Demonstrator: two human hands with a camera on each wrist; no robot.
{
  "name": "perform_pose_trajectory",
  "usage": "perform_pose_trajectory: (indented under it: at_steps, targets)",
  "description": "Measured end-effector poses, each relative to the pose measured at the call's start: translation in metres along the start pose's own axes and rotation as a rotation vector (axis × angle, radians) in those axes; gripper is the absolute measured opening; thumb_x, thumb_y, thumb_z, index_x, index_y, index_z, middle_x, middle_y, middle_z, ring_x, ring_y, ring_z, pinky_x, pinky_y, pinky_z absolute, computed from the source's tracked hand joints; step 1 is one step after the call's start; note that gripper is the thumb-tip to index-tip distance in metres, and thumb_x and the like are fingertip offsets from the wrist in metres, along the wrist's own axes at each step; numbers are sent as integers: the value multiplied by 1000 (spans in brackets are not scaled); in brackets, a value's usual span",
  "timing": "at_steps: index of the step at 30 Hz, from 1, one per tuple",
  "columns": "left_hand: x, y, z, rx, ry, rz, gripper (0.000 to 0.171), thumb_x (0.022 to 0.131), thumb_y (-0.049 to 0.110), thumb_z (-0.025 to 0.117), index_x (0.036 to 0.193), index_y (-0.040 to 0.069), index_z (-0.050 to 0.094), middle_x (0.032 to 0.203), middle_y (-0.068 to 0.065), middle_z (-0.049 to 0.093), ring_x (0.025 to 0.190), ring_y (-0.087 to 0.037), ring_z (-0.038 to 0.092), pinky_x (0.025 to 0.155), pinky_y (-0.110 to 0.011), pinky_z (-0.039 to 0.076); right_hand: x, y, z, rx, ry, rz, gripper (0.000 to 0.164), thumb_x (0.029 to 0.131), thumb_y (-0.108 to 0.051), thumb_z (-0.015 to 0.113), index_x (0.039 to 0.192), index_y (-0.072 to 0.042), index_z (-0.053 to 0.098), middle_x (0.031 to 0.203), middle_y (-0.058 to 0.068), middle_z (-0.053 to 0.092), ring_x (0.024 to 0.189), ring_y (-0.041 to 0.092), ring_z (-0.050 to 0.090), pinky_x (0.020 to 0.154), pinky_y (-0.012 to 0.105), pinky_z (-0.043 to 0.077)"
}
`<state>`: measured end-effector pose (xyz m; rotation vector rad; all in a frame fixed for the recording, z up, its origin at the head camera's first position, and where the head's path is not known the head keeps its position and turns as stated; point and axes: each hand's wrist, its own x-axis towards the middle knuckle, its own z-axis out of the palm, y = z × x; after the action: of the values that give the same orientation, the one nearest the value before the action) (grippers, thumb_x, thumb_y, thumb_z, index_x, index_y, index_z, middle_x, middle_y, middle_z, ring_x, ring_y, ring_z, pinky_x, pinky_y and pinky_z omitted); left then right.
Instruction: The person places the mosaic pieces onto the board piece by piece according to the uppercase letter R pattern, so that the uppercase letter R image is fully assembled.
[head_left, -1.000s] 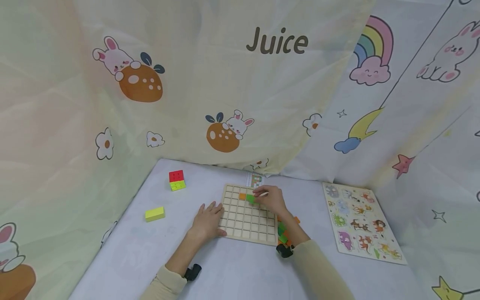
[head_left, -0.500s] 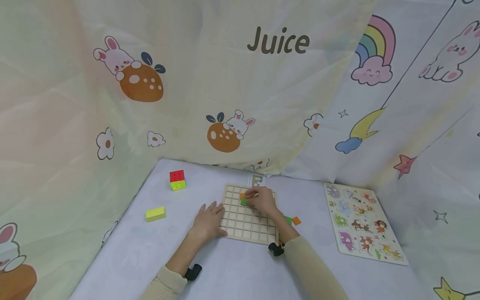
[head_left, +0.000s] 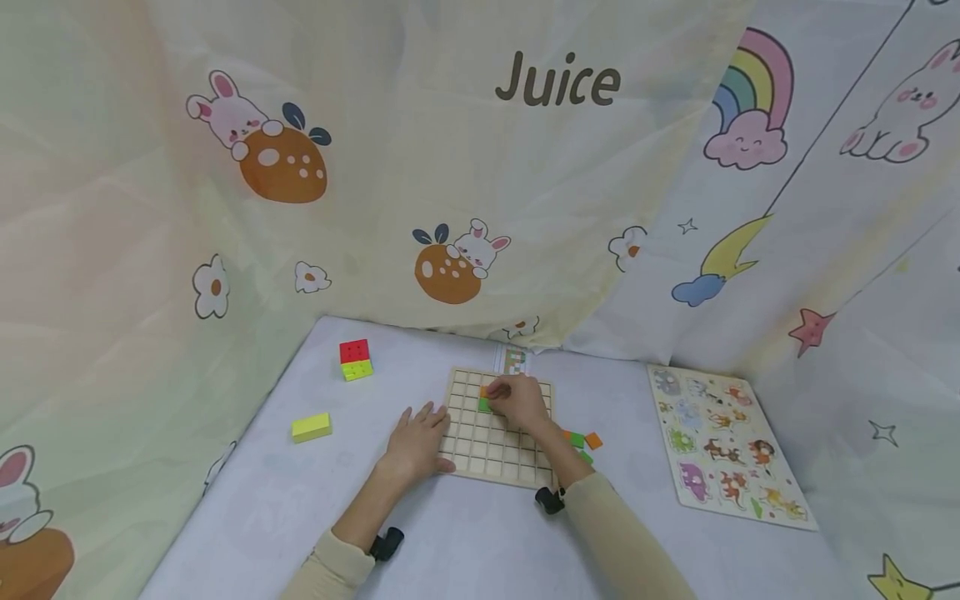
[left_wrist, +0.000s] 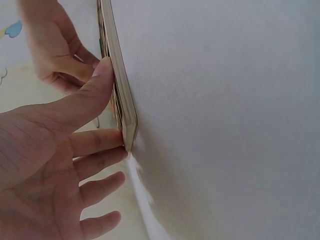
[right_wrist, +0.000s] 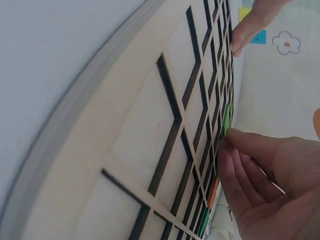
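Note:
In the head view, a light wooden grid board (head_left: 495, 442) lies on the white table. My left hand (head_left: 414, 443) rests at its left edge with fingers spread; in the left wrist view the thumb (left_wrist: 102, 75) touches the board's rim. Over the board's far part, my right hand (head_left: 521, 403) has thumb and fingertips together at a green square tile (right_wrist: 226, 119), which sits at a cell just nearer than an orange tile (head_left: 483, 391). Another green tile (right_wrist: 204, 222) shows beyond the orange one in the right wrist view; the right hand hides it in the head view.
Loose orange and green tiles (head_left: 577, 440) lie right of the board, partly behind the right forearm. A printed pattern card (head_left: 514, 360) is behind the board. A red-and-yellow cube (head_left: 356, 360) and a yellow block (head_left: 311, 427) stand left; an animal puzzle board (head_left: 727, 446) lies right.
My right hand has moved left with a green tile, from the right of the orange tile to the cell nearer than it. The left hand stays in place.

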<state>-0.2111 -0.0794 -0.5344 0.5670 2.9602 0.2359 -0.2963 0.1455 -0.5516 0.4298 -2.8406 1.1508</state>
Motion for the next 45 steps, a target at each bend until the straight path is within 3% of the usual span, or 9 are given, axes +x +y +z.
perform_pose_trajectory:
  at_steps: [12, 24, 33, 39, 45]
  targets:
    - [1, 1, 3, -1, 23, 7, 91, 78, 48, 89, 148, -1, 56, 159, -15, 48, 152, -37, 36, 123, -60, 27, -22, 3, -31, 113, 46, 3, 18, 88, -4, 83, 106, -2, 78, 95, 7, 78, 86, 19, 74, 79, 36, 62]
    - [2, 2, 2, -4, 21, -3, 91, 78, 47, 90, 148, -1, 56, 159, -15, 48, 153, -37, 35, 124, -60, 26, -51, 20, -67, 105, 117, 44, 19, 88, -5, 83, 107, -3, 79, 93, 5, 78, 87, 23, 75, 78, 38, 62]
    - [2, 3, 1, -6, 21, -5, 90, 78, 46, 90, 147, -1, 56, 159, -15, 48, 153, -37, 35, 124, -60, 26, -69, 38, -85, -22, 41, 165, 24, 87, -3, 82, 111, -5, 78, 100, 5, 78, 96, 24, 72, 88, 45, 59]
    - [2, 3, 2, -10, 27, -6, 91, 77, 45, 91, 147, -1, 57, 159, -15, 48, 153, -37, 35, 123, -61, 26, -76, 48, -88, -137, -56, 229, 28, 80, -1, 87, 106, -6, 78, 94, 1, 75, 89, 18, 70, 83, 40, 60]
    - [1, 3, 2, -10, 31, -2, 90, 77, 44, 91, 147, -1, 57, 159, -16, 49, 152, -37, 36, 123, -61, 27, -78, 55, -86, -148, -60, 240, 32, 76, 0, 90, 105, -8, 78, 87, -1, 72, 82, 14, 66, 76, 35, 58]
